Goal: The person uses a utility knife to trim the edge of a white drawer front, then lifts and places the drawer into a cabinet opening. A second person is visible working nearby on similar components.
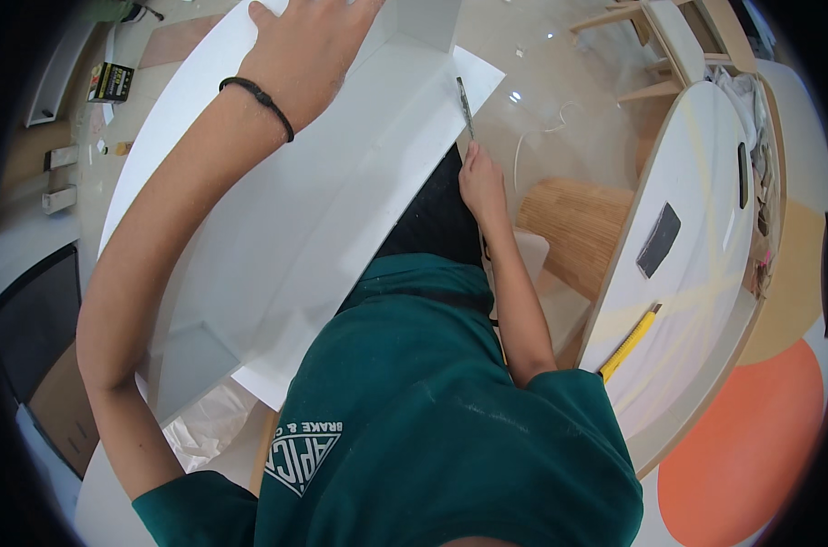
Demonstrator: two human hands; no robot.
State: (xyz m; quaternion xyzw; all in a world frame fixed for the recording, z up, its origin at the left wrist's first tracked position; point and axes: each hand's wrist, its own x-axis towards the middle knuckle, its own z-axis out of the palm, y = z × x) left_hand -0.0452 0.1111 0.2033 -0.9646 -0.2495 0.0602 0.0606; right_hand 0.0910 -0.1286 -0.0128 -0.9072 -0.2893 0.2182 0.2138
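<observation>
A large white panel piece (277, 246) with raised sides slants across in front of me. My left hand (306, 46), with a dark cord bracelet at its wrist, rests over the piece's far side. Its thumb is spread out, while the fingertips run past the upper edge of the picture. My right hand (483, 187) grips the near end of a slim, dark metal tool (464, 105), whose exact kind I cannot make out. That tool points away from me, along the right-hand corner of the white piece.
To the right, a white table (705, 219) carries a yellow utility knife (631, 342) and a dark grey rectangular pad (659, 240). Wooden chairs (678, 46) stand behind it. A black box (110, 82) sits on the floor at far left. Crumpled white wrapping (211, 424) lies below the panel piece.
</observation>
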